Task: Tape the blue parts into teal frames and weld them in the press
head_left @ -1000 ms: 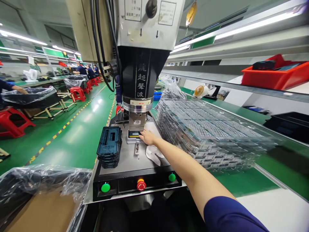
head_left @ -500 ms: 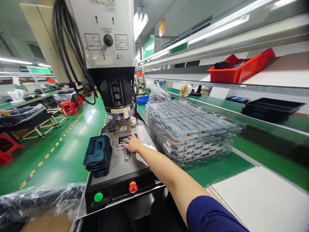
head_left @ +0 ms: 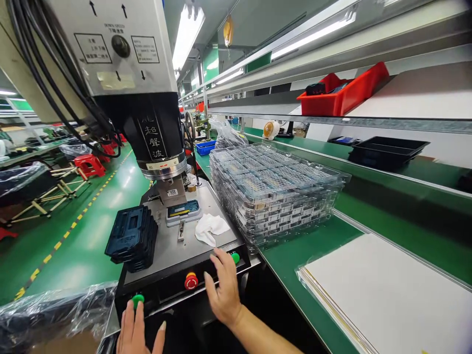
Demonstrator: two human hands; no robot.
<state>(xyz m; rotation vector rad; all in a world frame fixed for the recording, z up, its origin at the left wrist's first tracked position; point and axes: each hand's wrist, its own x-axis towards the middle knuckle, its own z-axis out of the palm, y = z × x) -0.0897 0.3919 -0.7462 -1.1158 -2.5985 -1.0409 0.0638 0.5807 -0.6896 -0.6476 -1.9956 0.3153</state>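
My left hand (head_left: 137,330) is open, its fingertips at the left green button (head_left: 137,300) on the machine's front panel. Fingers apart, my right hand (head_left: 224,290) is at the right green button (head_left: 235,257), covering part of it; I cannot tell whether it touches. Between the hands sits a red emergency stop button (head_left: 191,280). Under the ultrasonic welding machine's head (head_left: 157,132), a dark blue plastic part with a yellow strip (head_left: 183,210) lies in a light grey fixture (head_left: 195,216). A stack of dark plastic parts (head_left: 131,236) stands left of it, and a crumpled white cloth (head_left: 210,228) lies to the right.
Stacked clear plastic trays (head_left: 273,191) stand on the green bench to the right. Nearer lie white sheets (head_left: 391,295). A red bin (head_left: 342,93) rests on the shelf above a black tray (head_left: 391,150). A plastic-lined box (head_left: 55,319) is at the lower left.
My right hand has left the part in the fixture and come back to the right green button. My left hand has come into view at the left button. The view has shifted right.
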